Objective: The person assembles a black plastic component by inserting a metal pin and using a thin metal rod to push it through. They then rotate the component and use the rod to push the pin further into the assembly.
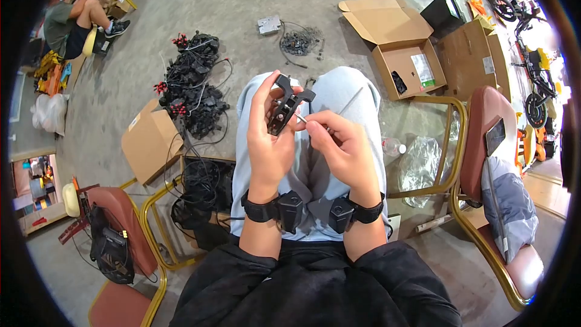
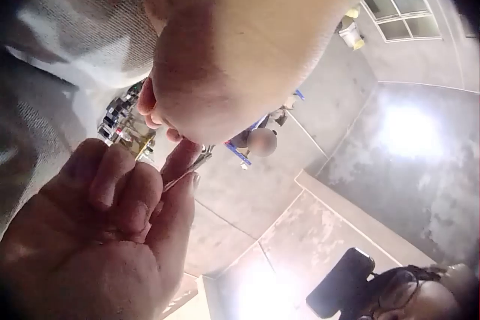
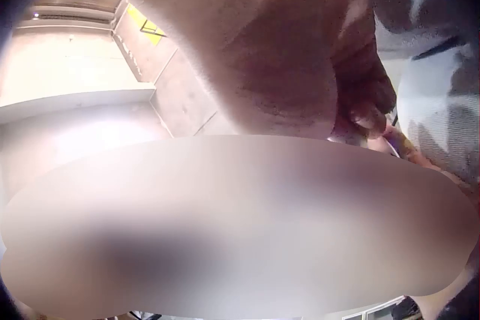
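Observation:
My left hand [image 1: 270,151] holds a black bracket-like plastic part [image 1: 284,111] upright above my lap, fingers behind it and thumb at its side. Thumb and forefinger of my right hand [image 1: 344,145] pinch a thin metal rod [image 1: 302,119], whose tip points at the part's right side. In the left wrist view the rod [image 2: 189,172] shows between the right hand's fingertips, while the left palm [image 2: 232,57] fills the top and hides the black part. The right wrist view shows the right hand [image 3: 277,50] from its heel, with a large blurred area below.
A heap of black parts and cables [image 1: 196,85] lies on the floor ahead left. Farther off are small dark pieces [image 1: 299,42] and a metal box [image 1: 269,25]. An opened cardboard box [image 1: 387,51] stands ahead right; chairs [image 1: 478,139] flank me. Someone [image 1: 72,24] sits far left.

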### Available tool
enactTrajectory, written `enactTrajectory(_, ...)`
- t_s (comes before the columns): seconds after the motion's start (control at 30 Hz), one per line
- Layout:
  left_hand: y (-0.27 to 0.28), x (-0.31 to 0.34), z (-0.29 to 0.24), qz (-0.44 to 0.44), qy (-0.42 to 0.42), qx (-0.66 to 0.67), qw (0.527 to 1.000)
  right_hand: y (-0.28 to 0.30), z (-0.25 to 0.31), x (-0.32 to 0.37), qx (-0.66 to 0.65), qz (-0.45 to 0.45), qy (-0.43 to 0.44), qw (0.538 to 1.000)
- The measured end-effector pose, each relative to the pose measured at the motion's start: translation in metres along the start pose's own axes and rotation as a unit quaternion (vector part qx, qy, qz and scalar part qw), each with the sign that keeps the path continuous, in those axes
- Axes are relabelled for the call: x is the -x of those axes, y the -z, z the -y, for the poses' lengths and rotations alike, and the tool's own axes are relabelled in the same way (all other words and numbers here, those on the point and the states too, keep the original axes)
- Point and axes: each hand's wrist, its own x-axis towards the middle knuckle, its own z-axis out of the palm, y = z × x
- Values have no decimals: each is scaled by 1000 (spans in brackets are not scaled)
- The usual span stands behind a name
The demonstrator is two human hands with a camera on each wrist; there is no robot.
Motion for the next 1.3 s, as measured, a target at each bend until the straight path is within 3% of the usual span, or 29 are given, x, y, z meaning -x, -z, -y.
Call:
enactTrajectory(0.13, 4, -1, 8, 20, -34, -3, 999, -7, -6, -1, -108, 19, -5, 994)
enactTrajectory(0.53, 7, 2, -2, 30, 10, 42, 999, -8, -4, -1, -174, 16, -26, 984)
enactTrajectory(0.77, 5, 4, 5, 29, -27, 22, 999, -3, -11, -1, -235, 46, -50, 970)
enactTrajectory(0.97, 3, 1, 4, 31, -58, 14, 998, -3, -9, -1, -182, 30, -40, 982)
enactTrajectory(1.03, 5, 3, 6, 32, -22, -2, 999, -3, -7, -1, -91, 1, -13, 996)
enactTrajectory(1.17, 4, 2, 2, 20, 15, 25, 999, -4, -7, -2, -31, -7, 0, 999)
enactTrajectory(1.23, 6, 0, 1, 44, -24, -44, 998, -7, -13, -7, 141, -89, 163, 972)
enactTrajectory(1.27, 6, 0, 2, 44, -24, -44, 998, -6, -12, -8, 141, -89, 163, 972)
enactTrajectory(1.3, 6, 0, 2, 39, -25, -45, 998, -6, -11, -8, 221, -101, 208, 947)
